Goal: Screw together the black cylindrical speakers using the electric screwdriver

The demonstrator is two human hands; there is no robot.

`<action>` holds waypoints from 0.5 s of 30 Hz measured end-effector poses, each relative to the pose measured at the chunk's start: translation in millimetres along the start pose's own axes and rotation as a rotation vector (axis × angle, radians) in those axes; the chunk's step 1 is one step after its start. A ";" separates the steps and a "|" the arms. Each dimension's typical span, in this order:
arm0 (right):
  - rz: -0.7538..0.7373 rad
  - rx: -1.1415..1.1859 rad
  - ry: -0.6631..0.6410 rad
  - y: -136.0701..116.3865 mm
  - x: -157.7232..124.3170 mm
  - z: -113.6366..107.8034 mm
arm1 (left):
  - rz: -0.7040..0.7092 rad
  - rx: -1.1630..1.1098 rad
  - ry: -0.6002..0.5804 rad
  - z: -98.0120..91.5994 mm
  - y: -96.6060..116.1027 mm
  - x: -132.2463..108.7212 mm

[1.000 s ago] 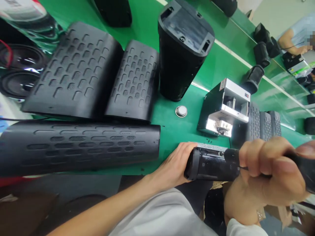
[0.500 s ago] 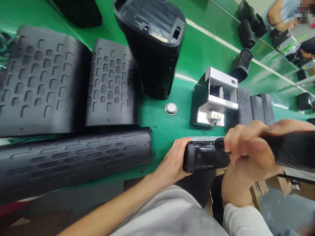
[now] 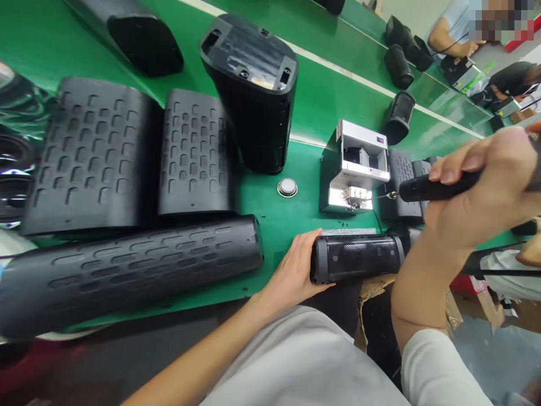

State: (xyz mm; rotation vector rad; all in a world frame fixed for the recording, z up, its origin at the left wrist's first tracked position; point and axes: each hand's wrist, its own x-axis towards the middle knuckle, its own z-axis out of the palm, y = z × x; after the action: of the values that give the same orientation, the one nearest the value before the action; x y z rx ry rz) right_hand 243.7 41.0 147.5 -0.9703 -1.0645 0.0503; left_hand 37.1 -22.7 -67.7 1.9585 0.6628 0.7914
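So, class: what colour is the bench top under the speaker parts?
Green bench top, clearest in the head view.

Black perforated speaker [image 3: 355, 258], green table [image 3: 333, 101].
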 end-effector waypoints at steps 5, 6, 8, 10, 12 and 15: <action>-0.116 0.002 0.042 19.6 -3.3 14.2 | -0.007 0.027 -0.014 0.0 -1.4 -1.8; -0.108 0.007 0.047 21.4 -1.7 12.9 | -0.007 0.030 -0.014 -0.1 -1.6 -2.1; -0.101 0.012 0.053 23.3 1.4 9.6 | -0.007 0.036 -0.014 -0.6 -1.7 -2.2; -0.109 0.001 0.045 22.4 2.1 7.5 | -0.012 0.044 -0.020 -1.6 -1.2 -1.9; -0.122 -0.020 0.027 19.8 0.2 7.3 | -0.019 0.052 -0.029 -2.6 -0.4 -1.4; -0.154 -0.046 0.009 16.1 -4.5 7.9 | -0.015 0.053 -0.028 -3.1 -0.2 -0.9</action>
State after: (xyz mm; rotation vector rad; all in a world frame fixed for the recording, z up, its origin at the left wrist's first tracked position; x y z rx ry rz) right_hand 241.8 53.7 134.2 -0.9259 -1.1330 -0.1056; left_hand 34.1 -21.6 -66.9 2.0066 0.6871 0.7427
